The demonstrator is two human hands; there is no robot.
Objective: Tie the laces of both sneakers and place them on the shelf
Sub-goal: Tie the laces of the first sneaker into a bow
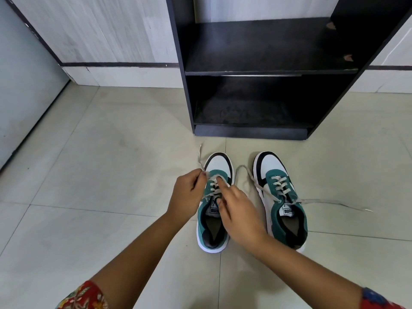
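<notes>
Head view looks down on two sneakers side by side on the floor (111, 197), toes toward the shelf (256, 70), which stands just beyond them with both boards bare. Both forearms reach in from the bottom edge and meet over the left sneaker (214, 206), the one farther from the shelf's right wall. Over that sneaker's left side, the left hand (187, 192) is curled into a loose fist, fingertips pinching a lace (199, 159) whose free end rises toward the shelf. With its wrist bent down over the tongue, the right hand (238, 212) has its forefinger stretched forward, pressing on the crossed laces, and its other fingers are folded; whether they grip a lace I cannot tell. Just beside it, the right sneaker (283, 197) is untied, its laces (330, 201) trailing loose on the floor to both sides. Patterned red sleeves (87, 295) show at the bottom corners.
</notes>
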